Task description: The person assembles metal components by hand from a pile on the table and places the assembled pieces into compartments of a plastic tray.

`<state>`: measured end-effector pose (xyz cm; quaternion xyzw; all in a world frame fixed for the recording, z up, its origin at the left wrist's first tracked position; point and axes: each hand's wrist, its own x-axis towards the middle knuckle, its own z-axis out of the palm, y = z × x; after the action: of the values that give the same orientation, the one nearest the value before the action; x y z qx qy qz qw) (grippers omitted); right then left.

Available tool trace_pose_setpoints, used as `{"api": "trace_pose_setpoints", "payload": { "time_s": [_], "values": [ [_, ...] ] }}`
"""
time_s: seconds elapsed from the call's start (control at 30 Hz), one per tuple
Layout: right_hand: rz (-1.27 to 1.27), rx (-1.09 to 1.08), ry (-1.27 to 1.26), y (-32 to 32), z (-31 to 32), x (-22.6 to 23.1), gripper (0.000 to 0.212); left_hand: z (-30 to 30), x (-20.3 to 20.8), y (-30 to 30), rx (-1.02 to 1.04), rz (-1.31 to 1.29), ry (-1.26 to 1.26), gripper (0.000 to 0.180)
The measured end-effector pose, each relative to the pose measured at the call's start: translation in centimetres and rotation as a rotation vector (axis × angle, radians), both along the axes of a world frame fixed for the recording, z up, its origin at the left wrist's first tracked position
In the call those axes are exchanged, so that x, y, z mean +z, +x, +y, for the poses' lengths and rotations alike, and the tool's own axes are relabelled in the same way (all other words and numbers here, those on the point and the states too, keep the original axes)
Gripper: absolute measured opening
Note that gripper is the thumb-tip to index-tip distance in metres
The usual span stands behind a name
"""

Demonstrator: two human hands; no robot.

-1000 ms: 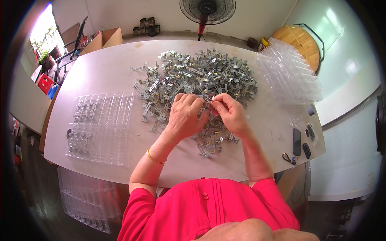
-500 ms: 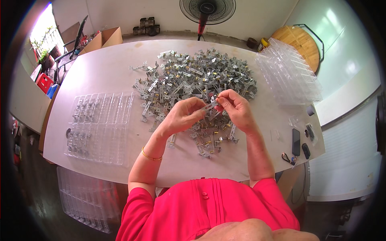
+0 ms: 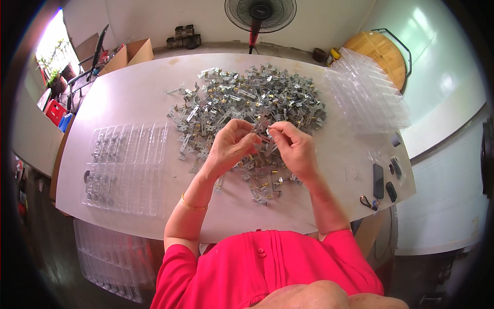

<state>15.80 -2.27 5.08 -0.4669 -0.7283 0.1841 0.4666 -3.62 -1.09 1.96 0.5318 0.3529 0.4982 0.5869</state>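
Note:
Both my hands are raised over the near part of a big heap of small metal brackets [image 3: 247, 98]. A metal bracket [image 3: 261, 125] sits between them. My left hand [image 3: 232, 147] is closed, thumb and fingers pinching its near side. From the other side my right hand [image 3: 294, 147] pinches at the bracket's end with thumb and forefinger. The fingertips partly hide the piece, and its details blend into the heap behind. To the left lies a clear plastic tray [image 3: 135, 170], with several brackets set in rows in its left compartments.
A stack of clear empty trays [image 3: 368, 95] stands at the table's far right. Near the right edge lie a phone [image 3: 378, 181], a small black device [image 3: 391, 192] and a key loop [image 3: 366, 202]. More clear trays [image 3: 108, 257] sit below the table's left front. A fan [image 3: 260, 11] stands behind the table.
My right hand has moved slightly left and down, and its grip on the bracket has shifted. The bracket is turned more upright. My left hand stays nearly in place.

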Motion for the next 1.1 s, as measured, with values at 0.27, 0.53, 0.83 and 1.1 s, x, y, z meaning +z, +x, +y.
{"api": "trace_pose_setpoints", "payload": {
  "time_s": [0.27, 0.53, 0.83, 1.1],
  "values": [
    [-0.061, -0.052, 0.021, -1.1, -0.2, -0.2, 0.011, -0.1, -1.0, 0.9, 0.183, 0.199, 0.195, 0.027],
    [-0.158, -0.004, 0.037, -1.6, -0.5, -0.4, 0.006, -0.1, -1.6, 1.5, 0.473, 0.544, 0.520, 0.029],
    [-0.245, -0.017, 0.097, -0.4, 0.1, -0.1, 0.005, 0.2, -2.6, 2.6, 0.522, 0.697, 0.688, 0.023],
    [0.037, 0.036, -0.078, 2.5, 0.9, -0.2, 0.010, -1.4, -0.8, 1.9, 0.323, 0.340, 0.451, 0.025]
  ]
}}
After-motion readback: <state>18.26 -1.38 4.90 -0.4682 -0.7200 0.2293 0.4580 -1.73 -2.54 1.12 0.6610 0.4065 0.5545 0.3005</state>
